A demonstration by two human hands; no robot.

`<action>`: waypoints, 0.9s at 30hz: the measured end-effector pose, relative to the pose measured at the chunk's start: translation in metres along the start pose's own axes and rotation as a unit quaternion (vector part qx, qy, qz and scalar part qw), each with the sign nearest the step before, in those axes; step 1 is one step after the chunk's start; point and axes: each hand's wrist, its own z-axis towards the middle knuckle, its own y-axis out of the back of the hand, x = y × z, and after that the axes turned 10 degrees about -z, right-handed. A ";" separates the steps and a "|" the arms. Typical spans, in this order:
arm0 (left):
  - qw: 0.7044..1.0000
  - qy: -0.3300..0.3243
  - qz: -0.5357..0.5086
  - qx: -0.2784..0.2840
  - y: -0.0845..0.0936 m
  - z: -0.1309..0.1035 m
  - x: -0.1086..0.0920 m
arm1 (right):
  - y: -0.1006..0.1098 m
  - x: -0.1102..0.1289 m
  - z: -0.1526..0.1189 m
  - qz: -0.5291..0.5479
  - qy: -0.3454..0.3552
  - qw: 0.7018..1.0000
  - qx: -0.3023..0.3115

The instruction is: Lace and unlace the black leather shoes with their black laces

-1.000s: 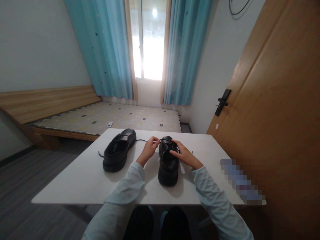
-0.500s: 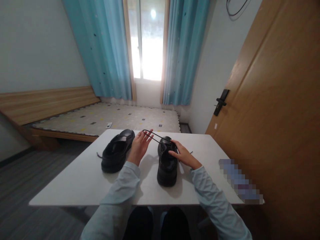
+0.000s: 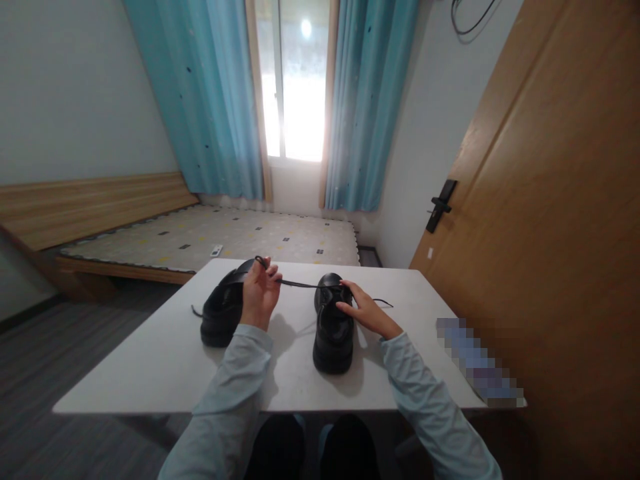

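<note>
- The person's dark-clad legs (image 3: pixel 350 450) show below the near edge of a white table (image 3: pixel 150 373); pale blue sleeves (image 3: pixel 220 393) reach in over it.
- At the table's middle stands a black shoe (image 3: pixel 333 343), upright, heel toward the person, toe pointing away.
- The right hand (image 3: pixel 367 308) rests on that shoe's upper, at its right side by the opening, thumb parted from the fingers; whether they grip anything I cannot tell.
- The left hand (image 3: pixel 261 293) is raised to the left of it, fingers curled closed around a black lace (image 3: pixel 300 285), which runs nearly straight back to the shoe; a small loop of it rises above the fingers.
- Another lace end sticks out right of the shoe, past the right hand.
- A second black shoe (image 3: pixel 219 317) stands on the table's left, its front partly hidden behind the left hand.
- Beyond the table lies a patterned mattress (image 3: pixel 270 230), then blue curtains (image 3: pixel 210 100) flanking a bright window (image 3: pixel 303 120).
</note>
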 end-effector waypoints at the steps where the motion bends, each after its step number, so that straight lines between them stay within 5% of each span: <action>1: 1.000 -0.011 0.010 0.001 -0.001 0.000 -0.001 | 0.000 -0.001 0.000 0.001 0.002 1.000 -0.002; 11: 0.987 -0.147 0.057 0.024 0.002 0.004 -0.008 | 0.000 -0.001 0.000 -0.003 -0.002 1.000 0.000; 15: 0.989 -0.118 0.088 0.025 0.007 0.010 -0.005 | 0.000 -0.001 0.000 0.001 0.000 1.000 -0.001; 18: 0.972 -0.092 0.214 0.031 0.012 0.011 0.004 | 0.000 0.000 -0.001 0.009 0.000 1.000 -0.003; 20: 0.918 -0.090 0.381 0.069 0.014 0.008 0.012 | 0.000 0.001 -0.001 0.009 -0.003 1.000 -0.002; 23: 0.782 -0.088 0.597 0.156 0.017 0.000 0.027 | -0.001 0.002 0.000 0.006 -0.005 1.000 -0.004; 27: 0.655 -0.058 0.720 0.222 0.028 -0.005 0.040 | -0.001 0.002 0.000 0.010 0.000 1.000 -0.007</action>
